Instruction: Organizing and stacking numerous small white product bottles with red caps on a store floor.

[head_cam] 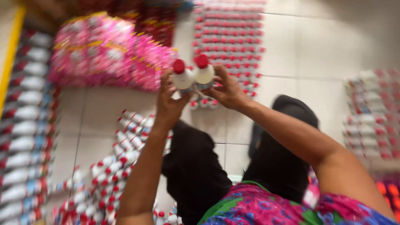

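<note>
Nearest me a loose heap of red-capped white bottles (112, 183) is left lying on the tiled floor (325, 46) at my left, so I judge plenty remains to sort. Above my knees my left hand (168, 104) grips one white bottle (183, 77) and my right hand (227, 91) grips a second bottle (204, 71), caps up and touching. Farther off the rows of standing bottles (231, 37) look finished, though motion blur hides labels and the pink packs (104, 52) at far left
</note>
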